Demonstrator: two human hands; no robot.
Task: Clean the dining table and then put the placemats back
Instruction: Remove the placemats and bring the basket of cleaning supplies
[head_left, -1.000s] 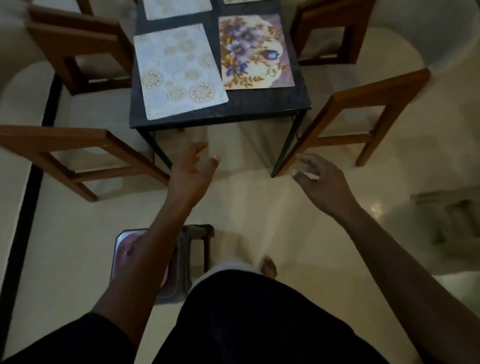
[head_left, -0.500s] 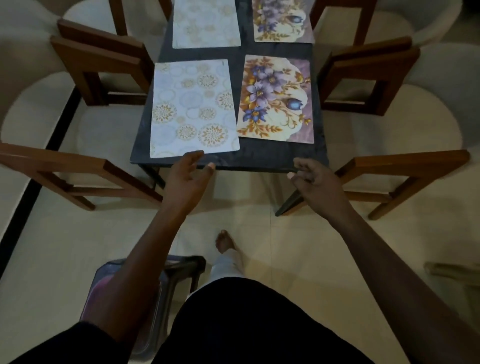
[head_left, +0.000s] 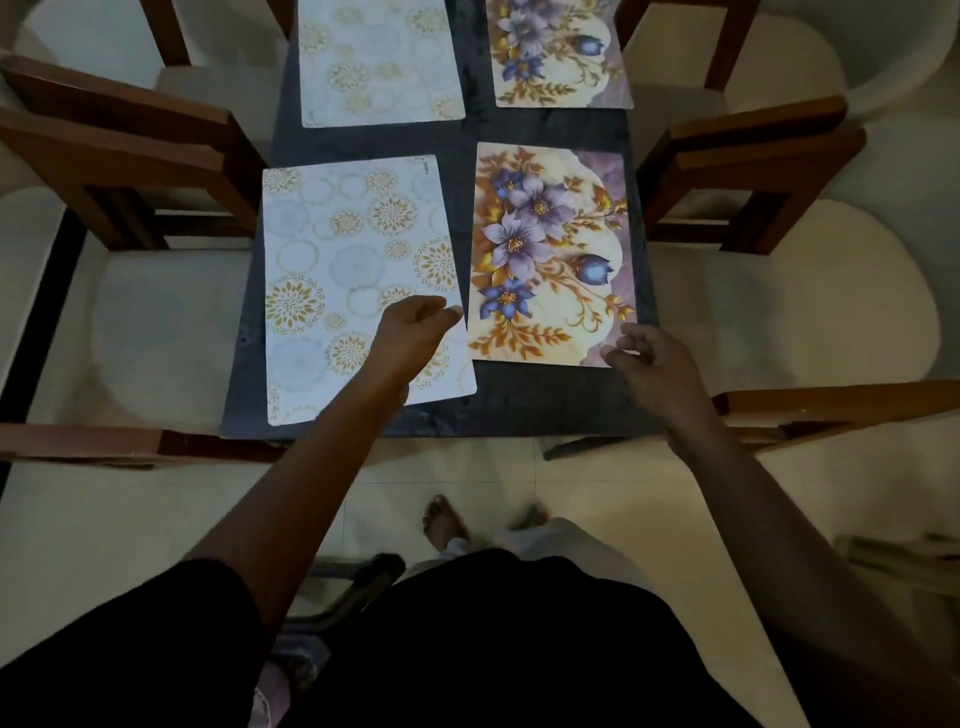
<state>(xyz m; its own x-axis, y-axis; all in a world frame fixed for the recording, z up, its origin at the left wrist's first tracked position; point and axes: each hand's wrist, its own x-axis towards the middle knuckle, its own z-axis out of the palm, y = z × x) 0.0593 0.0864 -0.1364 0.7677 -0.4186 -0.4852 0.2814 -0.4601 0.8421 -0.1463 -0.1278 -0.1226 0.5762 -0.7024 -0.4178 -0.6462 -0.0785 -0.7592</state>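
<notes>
Dark surface, four placemats in place; clearing judged not begun. Pale medallion placemat: its edge lies under the left hand, fingers curled narrow, probably to lift it; whether they grip, cannot tell. Floral placemat: near corner at the right hand, fingers loosely curled, hold uncertain. Far pale placemat and far floral placemat lie beyond the fingers.

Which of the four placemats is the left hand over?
The nearer pale placemat with gold circles: the left hand is over its right edge. The right hand is at the corner of the nearer floral placemat instead.
</notes>
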